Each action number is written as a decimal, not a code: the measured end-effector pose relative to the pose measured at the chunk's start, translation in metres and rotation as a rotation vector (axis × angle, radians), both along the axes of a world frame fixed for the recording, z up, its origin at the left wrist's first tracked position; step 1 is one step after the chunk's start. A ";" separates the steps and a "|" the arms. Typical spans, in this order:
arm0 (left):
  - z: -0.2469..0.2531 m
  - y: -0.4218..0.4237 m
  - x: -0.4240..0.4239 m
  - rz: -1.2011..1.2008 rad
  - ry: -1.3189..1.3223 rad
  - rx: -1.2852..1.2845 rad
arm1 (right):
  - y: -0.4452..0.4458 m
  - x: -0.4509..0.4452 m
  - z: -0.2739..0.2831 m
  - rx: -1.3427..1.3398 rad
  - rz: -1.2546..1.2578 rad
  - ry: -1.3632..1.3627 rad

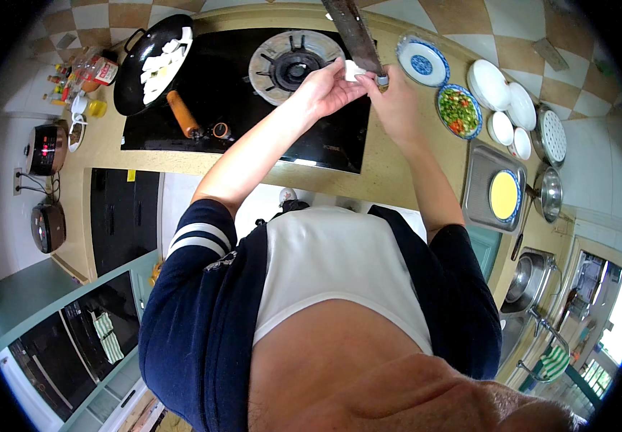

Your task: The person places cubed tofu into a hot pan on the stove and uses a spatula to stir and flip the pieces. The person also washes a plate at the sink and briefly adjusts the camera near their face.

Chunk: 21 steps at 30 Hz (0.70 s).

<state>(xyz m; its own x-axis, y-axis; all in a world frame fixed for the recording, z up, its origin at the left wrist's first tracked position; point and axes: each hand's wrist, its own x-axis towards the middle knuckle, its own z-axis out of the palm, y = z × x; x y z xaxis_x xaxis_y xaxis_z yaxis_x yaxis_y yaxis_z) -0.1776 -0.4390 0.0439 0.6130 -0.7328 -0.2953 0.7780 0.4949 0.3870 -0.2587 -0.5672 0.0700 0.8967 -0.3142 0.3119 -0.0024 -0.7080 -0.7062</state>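
Observation:
Over the right side of the black gas hob, my left hand [325,93] holds a small white block [353,70], perhaps tofu, at its fingertips. My right hand [395,102] grips a cleaver by its handle end, and its thumb and finger reach to the white block too. The cleaver's dark metal blade [355,35] points up and away, with small white bits near its far end. A black wok [127,81] with a wooden handle [182,114] stands at the left of the hob and holds several white pieces [162,67].
The gas burner [294,67] lies just beyond my left hand. At the right stand a blue-patterned plate [423,60], a plate of chopped peppers [459,111], white bowls [500,128] and a metal tray [475,183] bearing a dish of something yellow [504,195]. Bottles [94,69] stand behind the wok.

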 end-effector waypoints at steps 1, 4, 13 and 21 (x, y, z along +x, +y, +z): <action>-0.008 -0.010 -0.003 0.057 0.005 -0.032 | -0.007 -0.004 -0.001 0.016 -0.016 0.003; -0.028 -0.031 -0.003 0.133 0.107 -0.011 | -0.024 -0.019 -0.003 0.067 -0.082 -0.007; -0.050 -0.071 0.005 0.135 0.170 -0.265 | -0.075 -0.088 0.007 0.644 -0.008 0.087; -0.050 -0.106 -0.017 0.035 -0.037 -0.071 | -0.084 -0.099 -0.013 0.740 0.018 0.105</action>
